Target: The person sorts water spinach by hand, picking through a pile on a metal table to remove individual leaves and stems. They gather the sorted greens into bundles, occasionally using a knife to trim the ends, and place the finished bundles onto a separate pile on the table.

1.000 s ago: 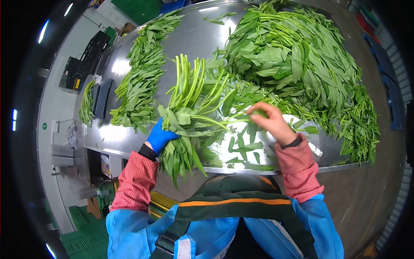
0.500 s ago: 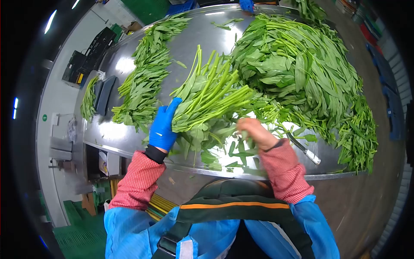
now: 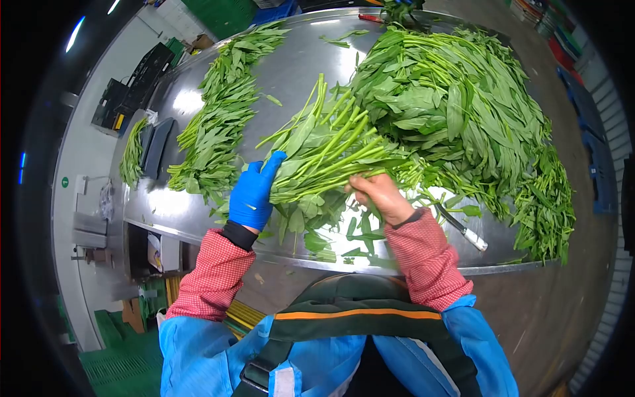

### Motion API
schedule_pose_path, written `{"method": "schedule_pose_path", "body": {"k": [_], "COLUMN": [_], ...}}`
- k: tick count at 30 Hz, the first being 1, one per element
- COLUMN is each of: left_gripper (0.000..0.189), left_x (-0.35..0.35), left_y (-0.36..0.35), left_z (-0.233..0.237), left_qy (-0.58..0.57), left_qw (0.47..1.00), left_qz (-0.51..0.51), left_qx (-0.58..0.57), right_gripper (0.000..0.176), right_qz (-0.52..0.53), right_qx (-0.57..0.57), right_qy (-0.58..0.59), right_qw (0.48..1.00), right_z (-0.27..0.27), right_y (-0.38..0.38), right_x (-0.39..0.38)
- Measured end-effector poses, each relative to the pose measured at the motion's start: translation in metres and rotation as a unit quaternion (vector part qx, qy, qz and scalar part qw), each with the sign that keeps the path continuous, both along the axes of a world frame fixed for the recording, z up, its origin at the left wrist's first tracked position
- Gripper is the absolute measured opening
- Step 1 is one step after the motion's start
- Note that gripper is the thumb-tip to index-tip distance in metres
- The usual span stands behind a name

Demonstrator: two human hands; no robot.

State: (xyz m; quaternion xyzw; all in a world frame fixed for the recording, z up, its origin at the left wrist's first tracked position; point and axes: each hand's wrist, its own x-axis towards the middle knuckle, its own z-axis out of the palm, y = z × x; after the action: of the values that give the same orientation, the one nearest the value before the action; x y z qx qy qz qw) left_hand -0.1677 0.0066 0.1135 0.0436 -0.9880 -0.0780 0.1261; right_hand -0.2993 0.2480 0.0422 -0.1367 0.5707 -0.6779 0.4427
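My left hand point(image 3: 253, 193), in a blue glove, is wrapped round a bunch of leafy green stems point(image 3: 331, 149), its thumb over the leaves. The stems fan out up and to the right above the metal table. At the lower right edge of this bunch is my bare right hand point(image 3: 380, 194), fingers closed on stem ends or leaves. Loose leaves point(image 3: 364, 235) lie beneath. To the right of my right hand rests a knife point(image 3: 471, 237) with a pale handle. Behind it rises a large pile of the greens point(image 3: 456, 99).
A long row of bunches point(image 3: 221, 112) lies on the metal table point(image 3: 297, 49) at the left. Beyond it are a dark scale-like object point(image 3: 159, 147) and one small bunch point(image 3: 133, 153). At the far edge, a red-handled tool point(image 3: 371, 18) lies beside another person's blue-gloved hand.
My right hand has moved slightly left and up to the bunch, and its fingers have closed there. A red-handled tool now shows at the far edge.
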Motion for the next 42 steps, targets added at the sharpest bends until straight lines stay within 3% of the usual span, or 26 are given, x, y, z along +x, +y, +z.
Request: {"method": "schedule_pose_path", "body": {"k": [2, 3, 5, 6, 8, 10, 11, 12, 13, 16, 18, 20, 21, 22, 24, 26, 28, 29, 30, 32, 35, 36, 37, 38, 41, 42], "left_gripper": [0.075, 0.076, 0.077, 0.076, 0.074, 0.066, 0.063, 0.060, 0.058, 0.053, 0.053, 0.051, 0.051, 0.051, 0.050, 0.051, 0.053, 0.054, 0.056, 0.059, 0.062, 0.062, 0.062, 0.062, 0.061, 0.060], "left_x": [0.002, 0.005, 0.011, 0.013, 0.017, 0.015, 0.013, 0.009, 0.005, -0.003, -0.004, -0.001, 0.002, 0.004, 0.005, 0.006, 0.000, -0.004, -0.008, -0.013, -0.017, -0.017, -0.016, -0.013, -0.007, -0.007], "left_y": [-0.004, -0.007, -0.016, -0.019, -0.022, -0.018, -0.015, -0.011, -0.005, 0.009, 0.012, 0.005, 0.001, -0.003, -0.009, -0.009, -0.002, 0.004, 0.008, 0.017, 0.020, 0.019, 0.014, 0.009, 0.004, 0.006], "left_z": [0.000, -0.001, -0.005, -0.005, -0.005, -0.002, 0.001, 0.004, 0.007, 0.013, 0.017, 0.013, 0.012, 0.009, 0.005, 0.003, 0.007, 0.010, 0.011, 0.015, 0.018, 0.016, 0.013, 0.013, 0.014, 0.015], "left_qy": [-0.007, -0.008, -0.008, -0.007, -0.005, -0.041, -0.059, -0.062, -0.065, -0.055, -0.058, -0.079, -0.089, -0.099, -0.102, -0.105, -0.115, -0.119, -0.109, -0.091, -0.107, -0.109, -0.106, -0.112, -0.119, -0.119], "left_qw": [1.000, 1.000, 0.999, 0.999, 0.999, 0.994, 0.989, 0.987, 0.984, 0.972, 0.968, 0.968, 0.969, 0.970, 0.967, 0.966, 0.961, 0.958, 0.958, 0.958, 0.953, 0.954, 0.955, 0.953, 0.952, 0.953], "left_qz": [0.006, 0.011, 0.020, 0.018, 0.011, 0.015, 0.015, 0.004, -0.008, -0.041, -0.056, -0.036, -0.026, -0.019, -0.016, -0.020, -0.033, -0.040, -0.050, -0.067, -0.064, -0.062, -0.057, -0.054, -0.051, -0.056], "left_qx": [-0.027, -0.028, -0.028, -0.034, -0.046, -0.105, -0.134, -0.151, -0.168, -0.225, -0.239, -0.236, -0.228, -0.221, -0.231, -0.235, -0.249, -0.257, -0.259, -0.264, -0.276, -0.273, -0.272, -0.276, -0.278, -0.271], "right_gripper": [0.017, 0.016, 0.020, 0.021, 0.022, 0.022, 0.022, 0.021, 0.024, 0.023, 0.020, 0.014, 0.014, 0.014, 0.014, 0.018, 0.026, 0.031, 0.035, 0.034, 0.031, 0.028, 0.025, 0.022, 0.019, 0.018], "right_qz": [-0.056, -0.089, -0.176, -0.141, -0.141, -0.190, -0.173, -0.166, -0.169, -0.020, -0.042, -0.042, -0.049, -0.057, -0.118, -0.195, -0.168, -0.145, -0.087, -0.035, -0.101, -0.086, -0.067, -0.046, -0.146, -0.140], "right_qx": [-0.002, -0.028, -0.204, -0.333, -0.279, -0.004, -0.017, 0.099, 0.119, 0.229, 0.153, 0.029, -0.033, -0.091, -0.115, -0.004, 0.118, 0.173, 0.235, 0.298, 0.133, 0.075, 0.015, -0.044, -0.143, -0.135], "right_qy": [0.074, -0.063, -0.161, -0.129, -0.045, 0.155, 0.408, 0.562, 0.669, 0.698, 0.650, 0.492, 0.333, 0.162, 0.110, 0.407, 0.662, 0.717, 0.731, 0.723, 0.689, 0.532, 0.351, 0.154, -0.030, 0.012], "right_qw": [0.996, 0.994, 0.949, 0.923, 0.949, 0.970, 0.896, 0.804, 0.714, 0.678, 0.743, 0.869, 0.941, 0.981, 0.980, 0.892, 0.721, 0.659, 0.634, 0.622, 0.705, 0.839, 0.934, 0.986, 0.979, 0.981], "right_z": [-0.014, -0.002, 0.002, 0.003, 0.011, 0.041, 0.035, 0.054, 0.061, 0.054, 0.029, 0.010, 0.014, 0.021, 0.031, 0.038, 0.060, 0.067, 0.072, 0.049, 0.013, 0.010, 0.011, 0.013, 0.036, 0.033], "right_y": [0.014, 0.033, 0.068, 0.081, 0.088, 0.064, 0.048, 0.038, 0.027, 0.002, -0.004, 0.006, 0.014, 0.024, 0.043, 0.031, 0.016, 0.007, 0.001, -0.014, -0.025, -0.023, -0.014, -0.003, 0.043, 0.044], "right_x": [-0.010, -0.022, -0.041, -0.051, -0.060, -0.050, -0.052, -0.048, -0.048, -0.043, -0.045, -0.054, -0.053, -0.052, -0.057, -0.051, -0.039, -0.030, -0.024, -0.021, -0.025, -0.028, -0.034, -0.041, -0.056, -0.060]}}
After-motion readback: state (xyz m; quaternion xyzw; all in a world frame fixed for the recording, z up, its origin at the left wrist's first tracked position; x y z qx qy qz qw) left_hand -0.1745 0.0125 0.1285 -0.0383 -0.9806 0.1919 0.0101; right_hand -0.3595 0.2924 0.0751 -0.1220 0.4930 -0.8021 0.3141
